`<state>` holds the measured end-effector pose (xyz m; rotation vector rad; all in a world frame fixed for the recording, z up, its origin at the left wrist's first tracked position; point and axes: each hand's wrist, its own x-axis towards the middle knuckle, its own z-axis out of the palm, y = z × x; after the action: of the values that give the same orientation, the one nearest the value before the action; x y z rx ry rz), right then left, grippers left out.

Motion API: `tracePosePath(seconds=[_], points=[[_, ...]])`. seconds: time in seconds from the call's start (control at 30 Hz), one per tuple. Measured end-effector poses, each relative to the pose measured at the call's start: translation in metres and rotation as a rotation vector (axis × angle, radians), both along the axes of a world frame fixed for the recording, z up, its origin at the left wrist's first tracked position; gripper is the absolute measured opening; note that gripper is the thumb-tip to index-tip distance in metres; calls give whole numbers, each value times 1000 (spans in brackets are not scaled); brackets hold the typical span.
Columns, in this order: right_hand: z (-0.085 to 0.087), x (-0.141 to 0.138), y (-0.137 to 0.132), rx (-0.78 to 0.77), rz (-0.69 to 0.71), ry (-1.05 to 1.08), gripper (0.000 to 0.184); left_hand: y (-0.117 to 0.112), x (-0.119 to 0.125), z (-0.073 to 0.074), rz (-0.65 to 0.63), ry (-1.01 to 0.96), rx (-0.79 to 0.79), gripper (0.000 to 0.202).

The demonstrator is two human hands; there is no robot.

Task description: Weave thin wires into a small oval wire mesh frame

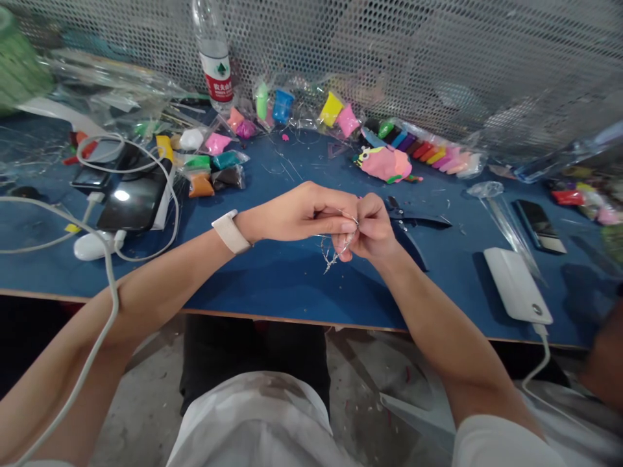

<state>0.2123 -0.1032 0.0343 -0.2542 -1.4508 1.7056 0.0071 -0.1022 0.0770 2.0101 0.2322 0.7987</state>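
Observation:
Both hands meet above the blue table (272,285), pinching a thin silvery wire (331,261) bent into loops. My left hand (306,211), with a white band (230,232) at its wrist, grips the wire between thumb and fingers. Pressed against it from the right, my right hand (374,227) has its fingers closed on the same wire. Twisted ends dangle below the fingertips; part of the wire is hidden inside the grip. Just behind my right hand lies a dark-handled cutting tool (421,220), partly covered by the hand.
A pink clay figure (384,163) lies behind the hands. Bagged coloured clay, such as a yellow packet (331,108), lines the mesh back panel, near a water bottle (214,61). Phones (134,198), a white power bank (517,285) and a white cable (109,285) crossing my left arm flank the workspace.

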Motion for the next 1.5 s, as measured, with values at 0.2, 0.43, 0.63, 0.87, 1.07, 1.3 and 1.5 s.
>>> tracePosePath(seconds=[0.2,0.43,0.63,0.87,1.07,1.3,1.5], points=[[-3,-2,1,10,-4,12,46,1,1,0,20,-9,16,58],[-1,-3,-2,23,-15,16,39,-1,0,1,-16,11,-49,56],[0,-1,-2,-42,-48,-85,52,-1,0,0,-8,11,-33,54],[0,0,9,-70,-161,-98,50,9,0,-12,260,6,176,56],[-7,-1,19,-97,-500,-181,47,24,-3,-29,594,31,334,40],[-16,-1,25,-117,-385,-263,59,17,6,-36,624,151,320,25],[-17,0,27,-142,-346,-293,59,15,10,-38,673,237,277,24]])
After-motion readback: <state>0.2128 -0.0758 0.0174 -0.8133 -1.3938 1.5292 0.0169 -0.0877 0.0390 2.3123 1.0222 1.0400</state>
